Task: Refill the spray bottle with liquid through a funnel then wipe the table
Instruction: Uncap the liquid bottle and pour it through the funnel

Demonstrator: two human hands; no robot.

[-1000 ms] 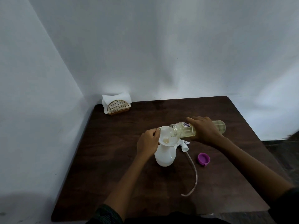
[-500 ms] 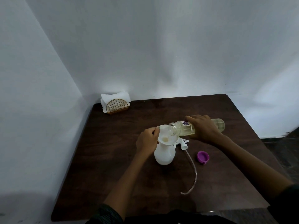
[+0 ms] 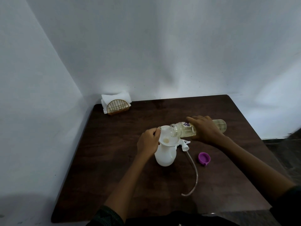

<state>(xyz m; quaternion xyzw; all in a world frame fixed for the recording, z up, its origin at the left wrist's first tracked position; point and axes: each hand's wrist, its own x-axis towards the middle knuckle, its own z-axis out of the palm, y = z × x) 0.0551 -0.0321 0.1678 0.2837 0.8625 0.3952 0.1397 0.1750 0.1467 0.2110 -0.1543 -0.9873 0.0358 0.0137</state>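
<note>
Spray bottle [image 3: 165,156], white and uncapped, is stood upright near the middle of the table [image 3: 114,160]; a white funnel [image 3: 167,136] is seated in its neck. The funnel rim is pinched at its left edge by the left hand [image 3: 147,141], fingers curled; the funnel is thus steadied. A clear refill bottle [image 3: 184,129] of pale yellow liquid is gripped round its body by the right hand [image 3: 205,130] and is tilted almost level, its open mouth over the funnel's right rim; a small pool is seen in the funnel throat. The pouring step is judged to be in hand; wiping is not yet begun. The next move is judged to call for a controlled tilt, so that overflow is avoided. The spray head [image 3: 232,144] with its tube and a purple cap [image 3: 204,158] are laid to the right; napkins in a holder [image 3: 116,105] are kept at the far left corner.
</note>
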